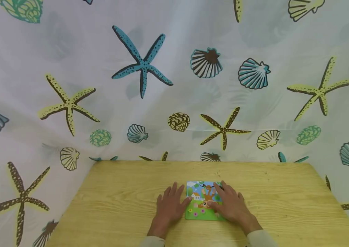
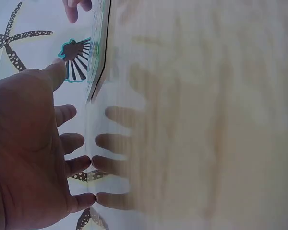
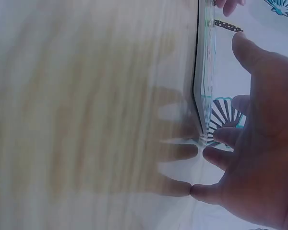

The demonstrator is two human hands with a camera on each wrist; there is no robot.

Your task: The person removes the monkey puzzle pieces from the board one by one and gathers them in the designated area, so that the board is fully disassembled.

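Observation:
A flat, rectangular picture board with a cartoon monkey, a house and flowers lies on the wooden table. My left hand is at its left side, fingers spread and pointing forward, the thumb at the board's left edge. Over the right part of the board is my right hand, which hides that side; its fingers are extended. From the side, the left wrist view shows the board's thin edge beyond the left hand. In the right wrist view the same board appears edge-on beside the right hand.
The wooden table has a glossy surface that reflects the fingers in both wrist views. A white curtain printed with starfish and shells hangs behind it and along both sides.

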